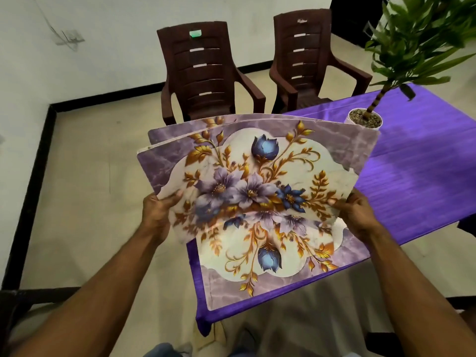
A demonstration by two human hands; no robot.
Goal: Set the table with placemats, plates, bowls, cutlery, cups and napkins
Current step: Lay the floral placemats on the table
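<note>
No legible text, number or brand is visible. The right dark brown plastic armchair [306, 60], upper centre of the frame, carries a small pale mark on its top rail, too blurred to read. The left dark brown plastic armchair [203, 70] carries a green sticker [195, 34] showing no readable characters.

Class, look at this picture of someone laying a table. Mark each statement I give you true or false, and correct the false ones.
1. Both hands hold a bunch of floral placemats. True: the left hand and the right hand grip the held placemats at their side edges.
2. One placemat already lies on the table. True: a placemat lies flat on the near corner of the purple tablecloth.
3. Plates and cups are already set out. False: none are in view.
4. The potted plant stands on the floor. False: it stands on the table.
5. Three chairs stand beyond the table. False: two brown chairs are visible.
</note>
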